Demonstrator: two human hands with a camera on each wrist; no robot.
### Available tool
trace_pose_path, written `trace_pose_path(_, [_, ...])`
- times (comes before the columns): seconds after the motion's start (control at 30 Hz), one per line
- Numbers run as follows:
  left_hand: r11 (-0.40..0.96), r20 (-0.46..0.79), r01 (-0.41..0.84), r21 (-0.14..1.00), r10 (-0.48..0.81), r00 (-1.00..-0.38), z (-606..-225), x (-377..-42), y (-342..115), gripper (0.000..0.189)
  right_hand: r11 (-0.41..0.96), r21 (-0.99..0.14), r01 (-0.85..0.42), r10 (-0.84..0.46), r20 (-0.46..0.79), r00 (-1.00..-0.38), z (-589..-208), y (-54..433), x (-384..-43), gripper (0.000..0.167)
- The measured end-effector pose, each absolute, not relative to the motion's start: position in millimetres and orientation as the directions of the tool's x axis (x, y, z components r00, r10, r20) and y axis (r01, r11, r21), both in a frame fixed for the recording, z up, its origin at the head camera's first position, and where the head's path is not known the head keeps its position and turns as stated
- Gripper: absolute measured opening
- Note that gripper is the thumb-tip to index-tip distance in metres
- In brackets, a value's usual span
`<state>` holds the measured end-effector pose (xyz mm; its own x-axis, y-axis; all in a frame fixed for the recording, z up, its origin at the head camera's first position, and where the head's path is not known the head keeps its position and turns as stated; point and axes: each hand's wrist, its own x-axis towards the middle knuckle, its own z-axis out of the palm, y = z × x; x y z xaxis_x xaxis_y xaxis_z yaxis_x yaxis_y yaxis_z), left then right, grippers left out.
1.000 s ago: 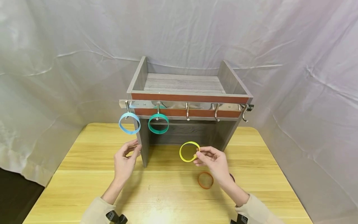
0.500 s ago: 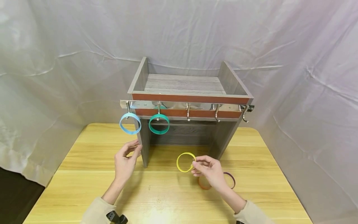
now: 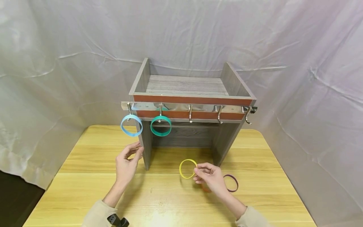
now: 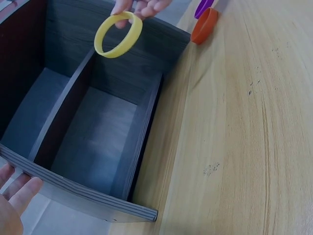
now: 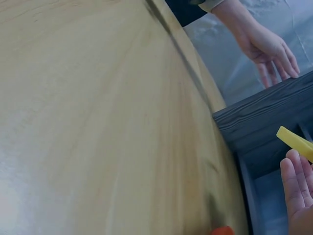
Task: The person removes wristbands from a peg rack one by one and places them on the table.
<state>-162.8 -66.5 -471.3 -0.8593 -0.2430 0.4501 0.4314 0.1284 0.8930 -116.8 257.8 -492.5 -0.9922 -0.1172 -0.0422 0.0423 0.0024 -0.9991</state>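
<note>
My right hand (image 3: 211, 178) pinches the rim of a yellow ring (image 3: 180, 170), a thin flat band, and holds it above the table in front of the shelf unit. In the left wrist view, the yellow ring (image 4: 100, 36) shows against the unit's dark inside. My left hand (image 3: 127, 162) touches the grey shelf unit's left side panel (image 3: 144, 148) with its fingertips, fingers relaxed. An orange ring (image 3: 206, 188) lies on the table, mostly hidden behind my right hand. Just right of that hand lies a purple ring (image 3: 237, 186).
A metal hook rail (image 3: 175, 106) with several hooks spans the unit's front. A light blue ring (image 3: 122, 127) hangs on the leftmost hook and a green ring (image 3: 152, 127) on the second. Below is a wooden table (image 3: 170, 201); a silvery curtain (image 3: 181, 34) stands behind.
My right hand has moved down and slightly left with the yellow ring, covering most of the orange ring and uncovering the purple one. My left hand stays at the panel.
</note>
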Motion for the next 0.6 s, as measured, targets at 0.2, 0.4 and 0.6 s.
trace_pose_path(0.2, [0.136,0.456,0.435,0.890,-0.242,-0.856,-470.4,-162.6,-66.7,0.021,-0.003,-0.996,0.092,-0.118,-0.091,-0.989,-504.3,256.5,-114.8,0.045])
trace_pose_path(0.4, [0.140,0.460,0.438,0.888,-0.241,-0.855,-470.5,-162.4,-66.9,0.022,-0.015,-0.993,0.118,-0.131,-0.115,-0.985,-512.7,256.8,-112.3,0.047])
trace_pose_path(0.6, [0.140,0.463,0.442,0.886,-0.239,-0.853,-470.2,-162.2,-67.1,0.021,0.009,-0.990,0.139,-0.141,-0.139,-0.980,-517.6,256.5,-109.2,0.049])
